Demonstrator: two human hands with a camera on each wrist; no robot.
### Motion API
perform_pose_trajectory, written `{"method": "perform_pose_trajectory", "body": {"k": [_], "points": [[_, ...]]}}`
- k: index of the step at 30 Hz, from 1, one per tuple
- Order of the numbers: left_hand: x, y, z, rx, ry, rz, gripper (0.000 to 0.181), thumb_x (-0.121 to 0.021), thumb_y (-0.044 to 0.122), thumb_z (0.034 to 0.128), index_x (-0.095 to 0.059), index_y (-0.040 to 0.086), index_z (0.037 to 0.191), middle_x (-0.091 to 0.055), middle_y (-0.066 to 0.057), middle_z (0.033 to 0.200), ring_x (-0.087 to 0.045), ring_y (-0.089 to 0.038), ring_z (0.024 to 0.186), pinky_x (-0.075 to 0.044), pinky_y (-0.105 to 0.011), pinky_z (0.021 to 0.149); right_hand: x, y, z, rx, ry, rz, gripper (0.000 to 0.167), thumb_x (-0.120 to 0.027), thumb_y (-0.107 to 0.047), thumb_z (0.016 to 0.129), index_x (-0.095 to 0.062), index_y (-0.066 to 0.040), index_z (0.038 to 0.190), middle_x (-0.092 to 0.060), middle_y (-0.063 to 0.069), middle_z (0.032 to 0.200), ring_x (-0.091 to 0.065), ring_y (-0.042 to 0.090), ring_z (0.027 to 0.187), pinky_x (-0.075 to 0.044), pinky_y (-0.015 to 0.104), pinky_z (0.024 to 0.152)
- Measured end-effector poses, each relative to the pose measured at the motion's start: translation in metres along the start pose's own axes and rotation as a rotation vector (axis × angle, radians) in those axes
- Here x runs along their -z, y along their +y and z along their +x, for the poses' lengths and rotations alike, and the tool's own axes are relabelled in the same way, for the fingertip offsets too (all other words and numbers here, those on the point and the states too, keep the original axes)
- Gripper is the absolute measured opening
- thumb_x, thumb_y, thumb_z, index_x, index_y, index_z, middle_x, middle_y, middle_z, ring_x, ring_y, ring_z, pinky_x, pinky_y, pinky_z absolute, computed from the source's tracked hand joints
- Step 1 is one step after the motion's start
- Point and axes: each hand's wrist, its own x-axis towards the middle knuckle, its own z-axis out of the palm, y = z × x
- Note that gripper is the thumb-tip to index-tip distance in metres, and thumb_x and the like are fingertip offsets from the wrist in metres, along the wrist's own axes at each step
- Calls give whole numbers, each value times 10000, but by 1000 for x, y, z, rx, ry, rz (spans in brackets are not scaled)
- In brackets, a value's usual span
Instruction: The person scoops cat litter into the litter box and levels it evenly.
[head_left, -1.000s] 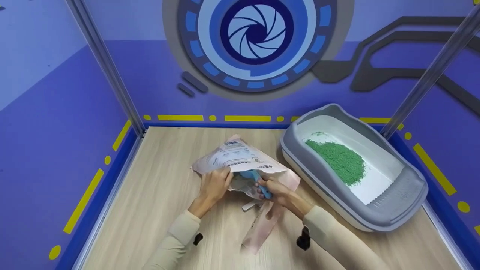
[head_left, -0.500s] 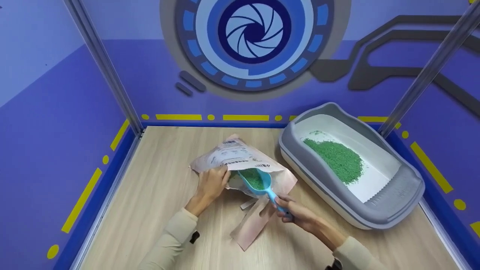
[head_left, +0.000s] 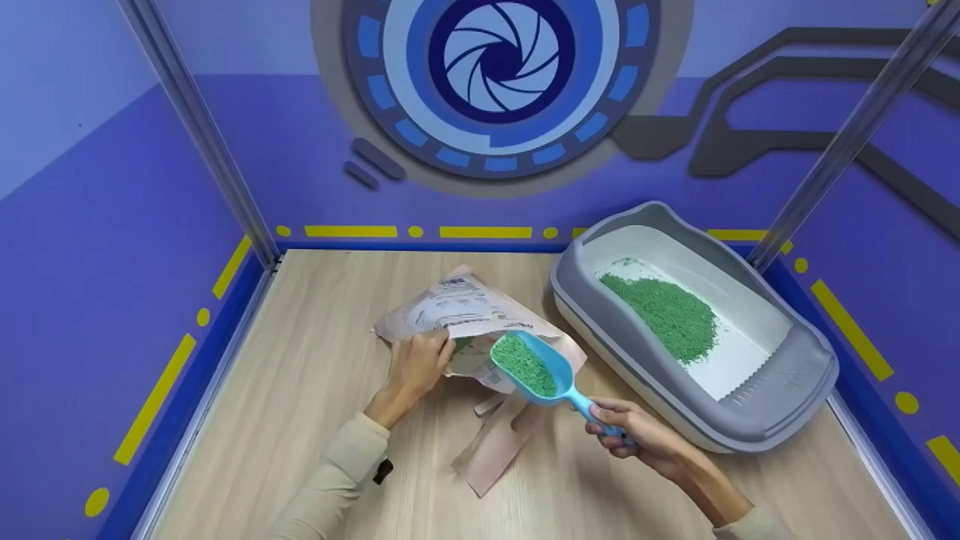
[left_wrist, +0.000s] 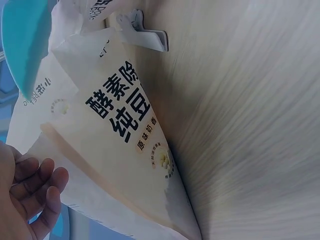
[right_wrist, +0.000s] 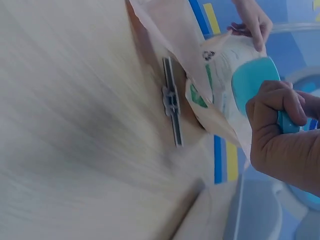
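My right hand (head_left: 637,435) grips the handle of a light blue scoop (head_left: 559,367), which is loaded with green litter granules (head_left: 525,367). The scoop hangs just in front of the open mouth of a pale pink litter bag (head_left: 465,307) that lies on the table. My left hand (head_left: 420,360) holds the edge of the bag's mouth, at its left end. In the left wrist view, printed lettering shows on the bag (left_wrist: 115,115), and the left hand's fingers (left_wrist: 45,195) curl at its edge. Some green granules show inside the bag.
At the right stands a grey and white litter box (head_left: 780,397) with a heap of green granules (head_left: 671,315) inside. A clip (right_wrist: 171,102) lies on the table beside the bag. A pink flap (head_left: 495,450) extends toward the front. Purple walls enclose the back and sides.
My right hand has drawn the scoop out of the bag toward the right and front, now filled with green granules. My left hand keeps hold of the bag's edge.
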Motion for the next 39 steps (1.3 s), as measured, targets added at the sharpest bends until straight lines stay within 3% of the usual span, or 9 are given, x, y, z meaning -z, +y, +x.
{"method": "perform_pose_trajectory", "body": {"k": [8,15,23,28,34,39], "points": [[-1,1,-1,4,-13,-21,338,-649,184,946,-496,126,650,-521,8,548,-487,-184,484,-405,-376,451,43,-26,-43,121,-236,175,362,-299,-152,1115,-558,-141,1368,-591,-86,916,-318,-8,626,-274,124,533],[0,1,-1,-8,-11,-16,324,-645,180,945,-508,116,659,-519,2,551,-491,-194,480,-426,-399,448,87,-66,-83,219,-331,351,531,-71,-102,1105,-490,-50,1428,-636,-12,1010,-313,38,667,-268,142,556],[-1,2,-3,-15,2,-1,352,-680,171,928,-498,118,631,-519,3,530,-473,-199,455,-412,-413,428,156,-97,-116,167,-130,249,486,-139,-168,1127,-563,-88,1351,-622,-19,941,-220,83,651,-175,200,536],[-2,3,-2,-14,0,-13,346,-682,168,922,-500,120,632,-525,-5,538,-497,-223,464,-412,-418,440,192,-95,-124,69,79,188,328,-241,-241,1131,-536,-100,1160,-590,-38,817,-212,69,601,-213,191,515],[-2,3,-1,-23,-7,-18,334,-657,172,934,-506,118,641,-531,-6,545,-519,-234,469,-425,-414,443,217,-90,-118,-33,260,129,190,-291,-272,1125,-400,-119,1096,-521,-47,760,-238,52,579,-278,162,502],[-2,3,-1,-26,7,-9,334,-656,165,930,-507,115,635,-534,-8,538,-510,-225,462,-419,-410,439,224,-101,-97,-95,360,101,219,-332,-272,1117,-459,-97,1147,-503,-38,742,-255,42,562,-294,153,477]]}}
